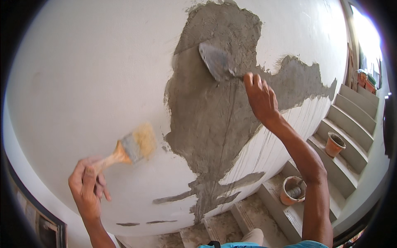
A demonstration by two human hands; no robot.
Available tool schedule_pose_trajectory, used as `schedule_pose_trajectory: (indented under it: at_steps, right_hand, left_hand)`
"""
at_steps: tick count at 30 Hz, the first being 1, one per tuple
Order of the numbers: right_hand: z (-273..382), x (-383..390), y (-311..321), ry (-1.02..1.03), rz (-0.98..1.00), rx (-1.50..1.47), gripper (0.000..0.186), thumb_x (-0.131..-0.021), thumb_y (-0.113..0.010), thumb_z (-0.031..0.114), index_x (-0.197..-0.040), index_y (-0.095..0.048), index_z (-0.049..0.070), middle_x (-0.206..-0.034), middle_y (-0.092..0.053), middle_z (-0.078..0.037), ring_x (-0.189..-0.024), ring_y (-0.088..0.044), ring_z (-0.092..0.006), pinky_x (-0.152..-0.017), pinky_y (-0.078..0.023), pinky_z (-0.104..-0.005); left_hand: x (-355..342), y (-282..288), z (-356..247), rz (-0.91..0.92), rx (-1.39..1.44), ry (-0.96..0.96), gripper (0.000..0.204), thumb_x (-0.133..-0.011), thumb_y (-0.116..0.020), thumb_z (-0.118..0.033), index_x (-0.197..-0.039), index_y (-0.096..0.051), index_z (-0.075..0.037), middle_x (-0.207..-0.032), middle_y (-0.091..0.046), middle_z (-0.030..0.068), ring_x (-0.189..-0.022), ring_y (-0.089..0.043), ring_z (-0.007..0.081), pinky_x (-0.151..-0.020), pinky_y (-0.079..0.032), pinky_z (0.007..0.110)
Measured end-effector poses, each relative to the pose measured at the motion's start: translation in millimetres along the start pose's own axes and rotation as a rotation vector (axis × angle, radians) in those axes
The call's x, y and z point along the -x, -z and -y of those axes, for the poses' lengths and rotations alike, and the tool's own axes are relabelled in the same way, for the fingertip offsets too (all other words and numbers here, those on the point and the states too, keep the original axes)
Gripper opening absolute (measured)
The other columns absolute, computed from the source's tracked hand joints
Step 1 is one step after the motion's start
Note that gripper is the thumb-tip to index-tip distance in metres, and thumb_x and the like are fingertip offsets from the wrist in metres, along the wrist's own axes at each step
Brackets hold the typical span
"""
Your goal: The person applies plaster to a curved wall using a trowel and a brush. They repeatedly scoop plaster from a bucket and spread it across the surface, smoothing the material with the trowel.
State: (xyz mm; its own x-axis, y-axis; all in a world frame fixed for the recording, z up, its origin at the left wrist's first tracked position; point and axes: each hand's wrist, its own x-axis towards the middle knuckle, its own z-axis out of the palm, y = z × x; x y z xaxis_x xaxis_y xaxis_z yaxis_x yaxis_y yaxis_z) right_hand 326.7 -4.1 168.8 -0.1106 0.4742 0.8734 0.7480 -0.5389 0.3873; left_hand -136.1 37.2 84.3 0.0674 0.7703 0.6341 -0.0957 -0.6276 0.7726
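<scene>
My left hand (87, 184) is closed round the wooden handle of a wide paintbrush (131, 148), its pale bristles pointing up and right in front of the white wall. The brush looks slightly blurred. Higher up, my right hand (261, 96) grips the handle of a pointed trowel (215, 60). The trowel's blade lies at the upper part of a large patch of grey mortar (202, 111); some mortar clings to the blade. This patch spreads down the wall and out to the right, with ragged edges.
Concrete stairs (341, 161) climb along the wall to the right. A bucket (292, 191) with something grey inside stands on a lower step, and a second bucket (335, 144) sits higher up. Grey drips streak the white wall (82, 82) below the patch. Reddish containers (366, 80) stand at the top.
</scene>
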Motion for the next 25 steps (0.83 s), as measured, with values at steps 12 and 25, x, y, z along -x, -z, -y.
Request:
schedule_pose_trajectory:
  at_steps: [12, 25]
  right_hand:
    - [-50.4, 53.9, 25.4, -0.231, 0.087, -0.188, 0.019, -0.090, -0.058, 0.003, -0.105, -0.047, 0.007, -0.094, -0.063, -0.017, -0.084, -0.068, -0.0390, -0.067, -0.054, -0.0497]
    - [-56.5, 10.4, 28.1, -0.205, -0.025, -0.232, 0.035, -0.084, -0.062, 0.000, -0.113, -0.044, 0.008, -0.097, -0.063, -0.019, -0.080, -0.068, -0.0413, -0.067, -0.055, -0.0499]
  left_hand:
    - [-207.4, -189.1, -97.5, 0.310, 0.038, -0.766, 0.037, -0.104, -0.052, -0.033, -0.108, -0.068, 0.000, -0.068, -0.050, -0.0003, -0.050, -0.048, 0.0036, -0.041, -0.046, 0.022]
    - [-179.5, -139.8, -51.3, -0.116, -0.420, -0.988, 0.028, -0.104, -0.050, -0.025, -0.107, -0.071, -0.007, -0.071, -0.059, 0.0051, -0.052, -0.055, 0.0110, -0.037, -0.047, 0.027]
